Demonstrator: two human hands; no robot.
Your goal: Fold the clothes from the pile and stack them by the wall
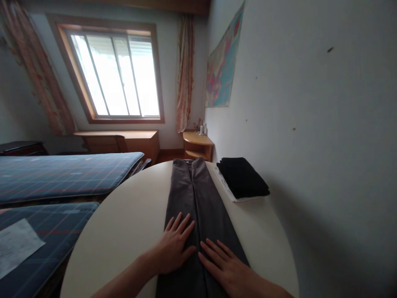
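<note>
A pair of dark grey trousers (182, 194) lies lengthwise on a round white table (130, 231), waistband at the far edge and legs running toward me. My left hand (175, 244) rests flat on the left leg, fingers spread. Lower and to the right, my right hand (228, 265) lies flat on the other leg, its fingers stretched out toward the middle gap. Neither hand grips the fabric. The near ends of the legs run out of view at the bottom.
Folded black cloth (243, 178) on a white folded piece sits at the table's right, close to the wall (310, 165). Blue plaid mattresses (71, 174) stand to the left, one bearing a paper sheet (20, 244). A corner shelf (198, 138) and a desk (142, 138) are behind.
</note>
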